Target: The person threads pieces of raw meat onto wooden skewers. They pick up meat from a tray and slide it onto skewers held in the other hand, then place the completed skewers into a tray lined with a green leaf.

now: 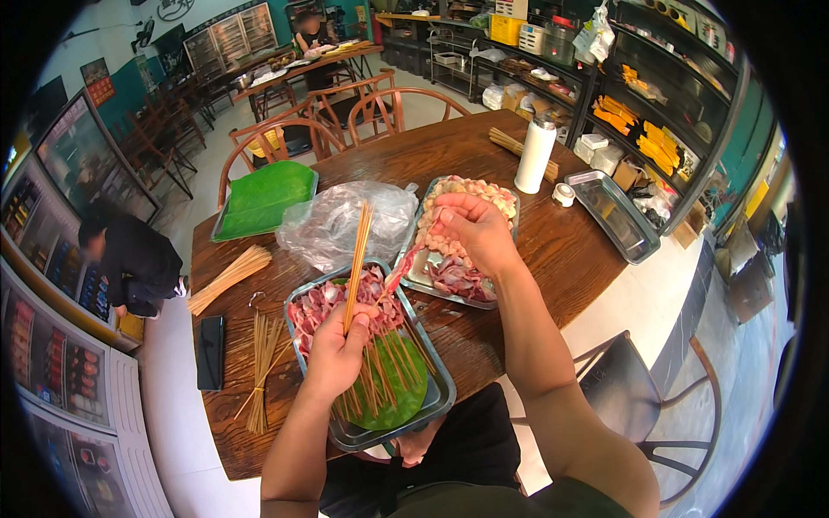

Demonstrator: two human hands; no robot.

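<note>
My left hand (339,356) grips a bundle of bamboo skewers (360,259) that point up, above a metal tray (443,388). A thin skewer with a strip of raw red meat (403,269) slants from my left fingers toward my right hand (476,230). My right fingers pinch at the strip's upper end; the exact contact is partly hidden. Skewered raw meat (317,311) lies in the tray, its sticks (382,366) over a green leaf (405,401). Beyond, a second metal tray (421,275) carries pale raw meat pieces (469,188) and darker red pieces (456,278).
Loose skewers (233,275), a tied skewer bundle (259,369) and a phone (210,353) lie left. A plastic bag (350,220) and leaf-covered tray (265,197) sit farther back. Right are a white bottle (536,155) and metal tray (612,213). A person (133,259) bends by the fridges.
</note>
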